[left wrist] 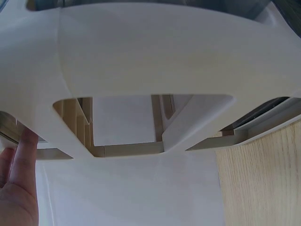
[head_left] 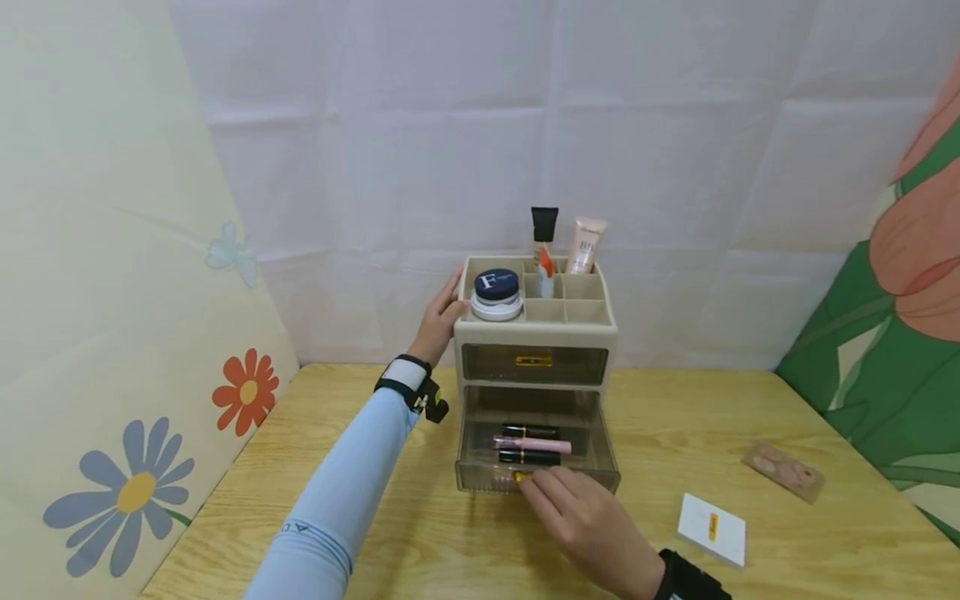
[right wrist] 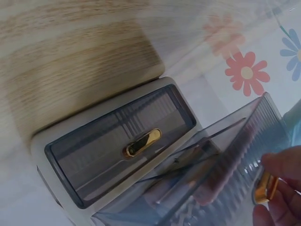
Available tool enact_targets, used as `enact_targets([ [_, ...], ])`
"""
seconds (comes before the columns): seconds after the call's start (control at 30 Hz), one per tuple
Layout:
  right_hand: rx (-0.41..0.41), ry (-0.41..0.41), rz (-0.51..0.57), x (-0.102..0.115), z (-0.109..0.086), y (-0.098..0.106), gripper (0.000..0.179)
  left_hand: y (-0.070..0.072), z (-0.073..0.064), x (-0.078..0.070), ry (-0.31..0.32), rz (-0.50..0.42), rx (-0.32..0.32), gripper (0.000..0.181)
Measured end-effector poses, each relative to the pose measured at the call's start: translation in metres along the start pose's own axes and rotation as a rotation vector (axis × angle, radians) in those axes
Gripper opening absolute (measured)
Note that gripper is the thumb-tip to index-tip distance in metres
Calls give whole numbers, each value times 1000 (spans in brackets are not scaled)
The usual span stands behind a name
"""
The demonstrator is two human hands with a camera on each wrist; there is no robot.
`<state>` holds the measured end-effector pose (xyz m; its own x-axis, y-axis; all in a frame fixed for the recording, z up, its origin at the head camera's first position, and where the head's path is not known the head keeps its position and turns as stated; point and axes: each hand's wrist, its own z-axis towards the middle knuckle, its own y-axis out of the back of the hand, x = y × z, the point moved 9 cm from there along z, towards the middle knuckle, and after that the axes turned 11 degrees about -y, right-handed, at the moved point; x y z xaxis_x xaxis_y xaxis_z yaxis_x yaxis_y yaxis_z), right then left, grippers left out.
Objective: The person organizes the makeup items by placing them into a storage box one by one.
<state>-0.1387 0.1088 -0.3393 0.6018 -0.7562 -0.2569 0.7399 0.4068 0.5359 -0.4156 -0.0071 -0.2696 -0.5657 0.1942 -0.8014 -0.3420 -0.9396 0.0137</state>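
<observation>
A cream makeup organizer (head_left: 536, 332) stands on the table. One smoky clear drawer (head_left: 480, 479) is pulled out, holding two black cosmetic tubes (head_left: 529, 457) and a pink tube (head_left: 555, 446). My right hand (head_left: 592, 521) pinches that drawer's gold handle (right wrist: 266, 187) between thumb and fingers. My left hand (head_left: 435, 323) rests against the organizer's left side near its top, fingers fairly straight; in the left wrist view some fingers (left wrist: 24, 165) touch its edge. A closed drawer (head_left: 491, 364) sits above the pulled-out one, and another closed drawer (right wrist: 101, 153) lies below it.
Stacked round compacts (head_left: 497, 285), a black-capped tube (head_left: 544, 223), a BB cream tube (head_left: 587, 244) and a small orange-and-clear item (head_left: 545, 275) occupy the top tray. A white box (head_left: 712, 529) and a pinkish palette (head_left: 784, 472) lie at right on the wooden table (head_left: 675, 425).
</observation>
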Motion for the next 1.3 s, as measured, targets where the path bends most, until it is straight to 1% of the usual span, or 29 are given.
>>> enact_targets([
  [0.27,-45,7,-14,0,2,0,42,1,0,1,6,1,-6,62],
  [0.5,-33,-23,-3,-3,2,-1,44,1,0,3,17,7,-6,64],
  [0.67,-38,-53,36,-7,6,-2,45,1,0,2,10,17,-13,63],
  [0.73,-29,-66,37,-9,7,-3,45,1,0,1,7,18,-13,63],
  [0.97,51,-125,19,-21,13,-13,51,1,0,1,6,21,-12,62],
  [1.13,51,-152,21,-31,16,-19,55,0,0,1,7,23,-13,63],
  [1.3,80,-173,31,-41,18,-26,55,-1,0,2,6,28,-13,63],
])
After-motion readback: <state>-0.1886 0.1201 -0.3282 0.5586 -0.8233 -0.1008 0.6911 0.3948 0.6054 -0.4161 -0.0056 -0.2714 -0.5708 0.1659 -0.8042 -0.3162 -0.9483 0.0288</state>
